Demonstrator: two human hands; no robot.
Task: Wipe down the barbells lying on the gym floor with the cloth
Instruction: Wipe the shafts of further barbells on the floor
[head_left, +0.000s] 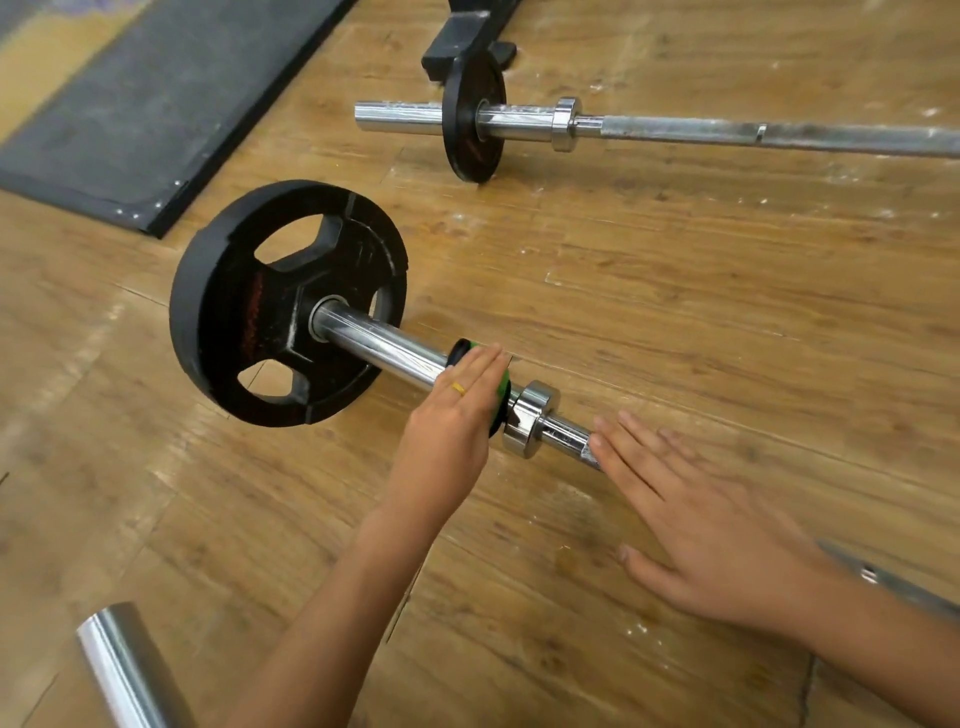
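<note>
Chrome-sleeved near barbell (374, 338) lies diagonally across the wooden floor (675, 291), centre of frame. Its large black plate (280, 301) is at centre left, and a small green-and-black disc (503, 382) sits on the sleeve just beside the chrome collar (535, 415). The far barbell (727, 132) lies across the top of the frame, well apart. A third bar end (124, 665) shows at lower left. No cloth is visible anywhere, so wiping cannot be confirmed as under way.

Risks, as judged:
- The bar rests on a round plate, so a sideways push on the disc or shaft could roll it across the floor.
- If the small disc slides toward the collar, fingers could be pinched between them.
- Bare palms on the metal would leave smears where a wipe is intended.
- White chalky specks on the floor could transfer to a cloth laid down there.

Hand pose:
- Left hand (457, 410) is at centre frame with fingers straight and together. The flat palm is set against the near face of the green disc, and nothing is gripped.
- Right hand (711, 535) is at right of centre with fingers straight, slightly spread and palm down over the knurled shaft. The fingertips lie just beside the collar, and it holds nothing. Contact with the shaft cannot be told, as the hand is slightly blurred.
</note>
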